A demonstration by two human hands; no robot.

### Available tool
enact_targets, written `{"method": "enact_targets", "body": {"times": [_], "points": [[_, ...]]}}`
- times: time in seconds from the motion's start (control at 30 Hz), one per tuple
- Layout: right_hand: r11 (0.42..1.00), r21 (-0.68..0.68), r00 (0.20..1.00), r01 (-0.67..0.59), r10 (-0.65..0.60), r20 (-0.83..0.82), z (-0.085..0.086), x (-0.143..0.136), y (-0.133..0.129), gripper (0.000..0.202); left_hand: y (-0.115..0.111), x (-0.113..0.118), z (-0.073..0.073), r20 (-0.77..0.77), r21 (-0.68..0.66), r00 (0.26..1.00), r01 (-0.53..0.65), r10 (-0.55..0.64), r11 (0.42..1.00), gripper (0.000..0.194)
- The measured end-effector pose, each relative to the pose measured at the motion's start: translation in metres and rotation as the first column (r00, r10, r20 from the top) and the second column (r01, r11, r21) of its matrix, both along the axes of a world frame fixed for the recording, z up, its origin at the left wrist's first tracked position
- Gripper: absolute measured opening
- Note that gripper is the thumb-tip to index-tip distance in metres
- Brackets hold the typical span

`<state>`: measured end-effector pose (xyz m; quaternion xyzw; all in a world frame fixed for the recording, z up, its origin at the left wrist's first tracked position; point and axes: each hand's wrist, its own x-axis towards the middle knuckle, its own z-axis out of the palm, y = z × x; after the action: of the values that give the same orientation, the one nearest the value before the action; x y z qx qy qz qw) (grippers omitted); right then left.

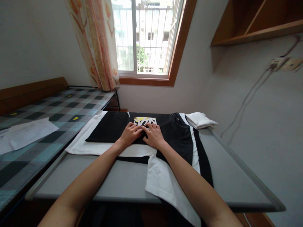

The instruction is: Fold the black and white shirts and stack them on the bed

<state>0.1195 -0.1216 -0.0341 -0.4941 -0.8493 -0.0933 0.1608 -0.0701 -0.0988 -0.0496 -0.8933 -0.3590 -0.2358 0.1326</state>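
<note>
Near the far edge of the worktop (125, 179), my left hand (130, 134) and right hand (153, 135) rest half-curled on the black garment (106, 126) — whether the fingers (137, 127) pinch it, I cannot tell — seemingly a smoothing step, the next move calling for light pressure.

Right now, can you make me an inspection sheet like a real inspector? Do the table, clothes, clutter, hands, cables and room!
Surface: grey table, partly covered by clothes.
Job's things: black garment with a white-and-yellow print, lying over white fabric.
Clutter: folded white cloth at the table's far right; papers on the bed.
Hands: left hand and right hand side by side, fingers spread on the black garment near the print.
Cables: cable hanging from the wall socket.
Surroundings: window, curtain, wooden shelf.
</note>
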Motion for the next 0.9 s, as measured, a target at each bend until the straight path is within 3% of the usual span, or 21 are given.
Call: {"method": "enact_targets", "body": {"times": [0.23, 0.33, 0.43, 0.57, 0.63, 0.73, 0.83, 0.9], "points": [[0.998, 0.055, 0.997, 0.021, -0.024, 0.067, -0.001, -0.003, 0.003, 0.039, -0.002, -0.002, -0.001, 0.048, 0.003, 0.999, 0.01, -0.01, 1.0, 0.023], [0.999, 0.043, 0.998, 0.018, -0.02, 0.058, 0.004, 0.0, 0.004, 0.038, -0.006, -0.003, 0.0, 0.232, 0.035, 0.972, -0.045, 0.035, 0.998, 0.028], [0.996, 0.02, 0.994, 0.089, -0.088, -0.058, 0.022, 0.016, 0.007, 0.038, -0.007, -0.006, 0.001, 0.487, 0.004, 0.859, -0.185, 0.159, 0.983, 0.029], [0.98, -0.036, 0.931, 0.195, -0.196, -0.308, 0.068, 0.068, 0.019, 0.045, 0.001, -0.008, -0.001, 0.621, -0.12, 0.759, -0.156, 0.197, 0.98, 0.03], [0.987, -0.082, 0.924, 0.136, -0.156, -0.349, 0.096, 0.104, 0.026, 0.041, 0.006, -0.008, -0.004, 0.633, -0.179, 0.749, -0.108, 0.199, 0.978, 0.03], [0.962, -0.26, 0.931, 0.086, -0.171, -0.323, 0.13, 0.165, 0.035, 0.033, 0.012, -0.007, -0.01, 0.6, -0.266, 0.776, -0.033, 0.192, 0.963, 0.03], [0.863, -0.485, 0.941, 0.14, -0.268, -0.205, 0.151, 0.222, 0.045, 0.029, 0.015, -0.006, -0.015, 0.574, -0.341, 0.797, 0.025, 0.187, 0.94, 0.032], [0.807, -0.554, 0.943, 0.206, -0.314, -0.107, 0.161, 0.255, 0.056, 0.025, 0.016, -0.006, -0.016, 0.573, -0.369, 0.793, 0.026, 0.206, 0.929, 0.033]]}}
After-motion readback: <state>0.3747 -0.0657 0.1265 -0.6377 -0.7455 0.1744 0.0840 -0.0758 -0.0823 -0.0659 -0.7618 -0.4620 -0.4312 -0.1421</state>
